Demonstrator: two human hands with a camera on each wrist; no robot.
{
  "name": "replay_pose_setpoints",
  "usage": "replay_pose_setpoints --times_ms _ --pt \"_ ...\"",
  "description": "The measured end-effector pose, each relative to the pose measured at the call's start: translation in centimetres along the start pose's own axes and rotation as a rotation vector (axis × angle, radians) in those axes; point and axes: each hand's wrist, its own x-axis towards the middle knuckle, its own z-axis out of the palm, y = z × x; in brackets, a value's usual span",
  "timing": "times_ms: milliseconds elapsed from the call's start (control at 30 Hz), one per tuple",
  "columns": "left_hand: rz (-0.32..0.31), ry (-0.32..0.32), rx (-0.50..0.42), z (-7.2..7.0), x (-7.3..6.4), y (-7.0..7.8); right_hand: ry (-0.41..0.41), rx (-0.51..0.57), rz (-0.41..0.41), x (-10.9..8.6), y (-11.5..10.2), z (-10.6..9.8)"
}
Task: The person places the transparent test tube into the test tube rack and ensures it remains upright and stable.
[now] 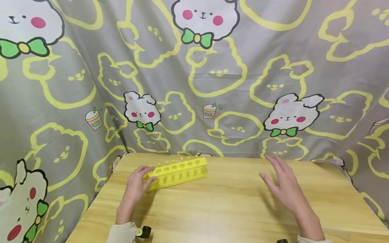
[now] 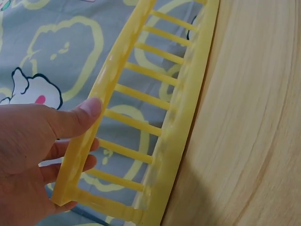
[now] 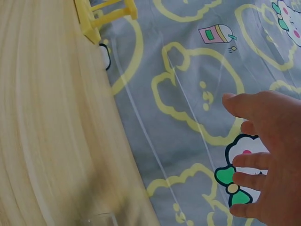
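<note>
A yellow test tube rack (image 1: 179, 172) stands on the wooden table near its back edge, angled slightly, with a row of round holes and several short pegs along its top. My left hand (image 1: 138, 182) grips the rack's left end by its top bar. In the left wrist view the thumb (image 2: 89, 109) lies on one side of that bar and the fingertips show on the other. Over the right part of the table hovers my right hand (image 1: 284, 184), its fingers extended and thumb apart, holding nothing. The rack's right end (image 3: 91, 26) appears at the top of the right wrist view.
The wooden table (image 1: 231, 202) meets a grey curtain (image 1: 231, 135) with rabbit prints at the back, and the curtain also hangs at both sides. A clear, transparent object (image 3: 101, 219) lies on the table at the bottom of the right wrist view.
</note>
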Motion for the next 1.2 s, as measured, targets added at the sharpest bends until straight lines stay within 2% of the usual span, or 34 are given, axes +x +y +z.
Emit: replay_pose_setpoints --times_ms 167,400,633,867,1033,1200 --pt "-0.046 -0.021 -0.020 -0.8 -0.5 -0.2 0.005 0.007 -0.004 -0.2 -0.8 0.6" --pt "-0.044 -0.013 -0.022 -1.6 -0.9 -0.8 -0.004 0.014 -0.029 0.3 -2.3 1.6" --pt "-0.083 -0.046 -0.060 -0.8 -0.8 -1.1 -0.021 0.022 -0.031 1.4 -3.7 2.6" --pt "-0.109 -0.037 -0.087 -0.3 -0.6 -0.8 -0.025 0.042 -0.085 2.8 -5.0 4.4" --pt "-0.145 -0.080 -0.110 -0.1 -0.4 -0.5 -0.030 0.052 -0.082 3.1 -5.0 5.9" --pt "-0.154 -0.084 -0.131 -0.3 -0.1 -0.1 -0.016 0.062 -0.097 3.3 -4.7 7.2"
